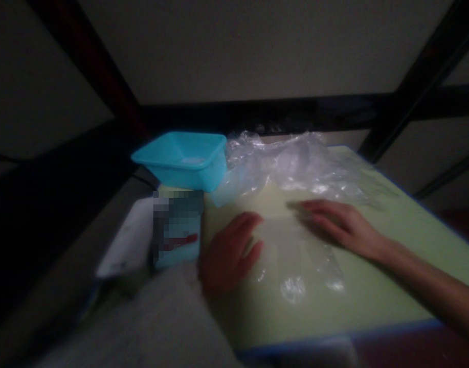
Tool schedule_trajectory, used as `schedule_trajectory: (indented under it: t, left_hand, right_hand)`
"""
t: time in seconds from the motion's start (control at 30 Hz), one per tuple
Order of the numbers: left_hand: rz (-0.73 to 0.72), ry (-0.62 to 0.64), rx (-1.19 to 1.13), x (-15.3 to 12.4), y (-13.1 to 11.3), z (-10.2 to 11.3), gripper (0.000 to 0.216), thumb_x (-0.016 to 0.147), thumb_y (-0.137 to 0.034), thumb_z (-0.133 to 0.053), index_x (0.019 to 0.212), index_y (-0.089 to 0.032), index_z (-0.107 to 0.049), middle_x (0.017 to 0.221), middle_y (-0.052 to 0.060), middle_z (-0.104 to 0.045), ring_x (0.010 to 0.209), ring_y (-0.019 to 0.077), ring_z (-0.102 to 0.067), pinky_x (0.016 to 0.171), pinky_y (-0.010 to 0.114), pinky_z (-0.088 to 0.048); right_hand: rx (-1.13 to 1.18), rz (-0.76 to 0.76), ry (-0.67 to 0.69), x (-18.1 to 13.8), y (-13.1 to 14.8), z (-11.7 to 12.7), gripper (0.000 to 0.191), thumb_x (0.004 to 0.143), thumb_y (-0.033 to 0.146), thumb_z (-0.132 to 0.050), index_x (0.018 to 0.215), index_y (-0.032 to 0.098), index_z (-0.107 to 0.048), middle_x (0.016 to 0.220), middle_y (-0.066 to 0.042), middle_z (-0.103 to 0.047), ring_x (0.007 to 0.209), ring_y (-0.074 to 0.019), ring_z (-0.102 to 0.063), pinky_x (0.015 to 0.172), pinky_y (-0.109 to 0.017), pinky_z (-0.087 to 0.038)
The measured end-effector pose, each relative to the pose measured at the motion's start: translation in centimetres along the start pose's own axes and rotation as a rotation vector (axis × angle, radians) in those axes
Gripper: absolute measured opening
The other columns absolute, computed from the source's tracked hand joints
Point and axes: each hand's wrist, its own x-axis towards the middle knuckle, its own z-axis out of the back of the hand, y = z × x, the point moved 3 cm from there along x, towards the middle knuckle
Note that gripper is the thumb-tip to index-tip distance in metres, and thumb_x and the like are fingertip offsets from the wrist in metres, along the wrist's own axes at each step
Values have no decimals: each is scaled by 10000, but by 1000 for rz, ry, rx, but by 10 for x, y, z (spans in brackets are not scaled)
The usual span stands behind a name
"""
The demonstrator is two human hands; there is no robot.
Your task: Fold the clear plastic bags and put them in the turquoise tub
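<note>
My left hand [234, 255] rests over the left side of a clear plastic bag [290, 260] that lies flat on the light green tabletop. Its thumb and fingers are apart, and nothing shows between them. On the bag's upper right side is my right hand [343, 225], fingers stretched out toward the left, also open. Both hands seem to touch or hover just over the plastic; blur hides which. Just beyond them spreads a crumpled heap of clear plastic bags [295, 161].
A turquoise plastic basin [180, 171] stands at the table's back left corner. Nearer, partly pixelated, lies a light blue item [182, 245] with a red mark, beside a white object [129, 237]. The green table [403, 250] has a blue edge. Dark frame bars and a wall stand behind.
</note>
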Motion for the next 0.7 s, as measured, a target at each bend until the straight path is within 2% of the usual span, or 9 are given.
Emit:
schedule_trajectory:
  t: [0.1, 0.2, 0.33, 0.5, 0.7]
  left_hand:
    - [-140, 170, 55, 2, -4, -7, 501, 904, -260, -432, 1362, -70, -360, 1448, 177, -389, 1350, 256, -357, 1103, 417, -342]
    - [-227, 258, 95, 5, -6, -14, 583, 928, -318, -403, 1411, -18, -274, 1509, 204, -266, 1415, 258, -214, 1142, 432, -276]
    - [-228, 305, 129, 7, -3, -21, 603, 947, -358, -362, 1420, -6, -237, 1512, 224, -242, 1428, 261, -166, 1148, 455, -253]
    - [-193, 360, 155, 5, 1, -23, 610, 936, -359, -387, 1422, -21, -241, 1518, 221, -227, 1429, 272, -154, 1150, 467, -232]
    - [-212, 402, 189, 4, 2, -23, 635, 928, -384, -425, 1436, -48, -244, 1533, 208, -193, 1433, 284, -127, 1151, 467, -207]
  right_hand:
    - [-24, 170, 196, 0, 11, -10, 492, 957, 331, -429, 1424, 192, -356, 1463, -116, -396, 1314, -255, -412, 1055, -469, -381]
    - [-62, 276, 284, 1, 16, -21, 655, 954, 421, -417, 1490, 140, -167, 1519, -148, -261, 1397, -259, -246, 1114, -491, -281]
    - [-100, 308, 320, 0, 14, -33, 767, 931, 531, -396, 1495, 109, -92, 1531, -176, -194, 1409, -265, -205, 1130, -497, -239]
    - [-160, 310, 357, -4, 7, -38, 811, 926, 537, -407, 1495, 148, 19, 1548, -162, -115, 1420, -261, -159, 1132, -504, -226]
    - [-188, 309, 389, -9, 3, -36, 812, 924, 539, -413, 1497, 150, 11, 1554, -147, -110, 1426, -251, -128, 1142, -486, -202]
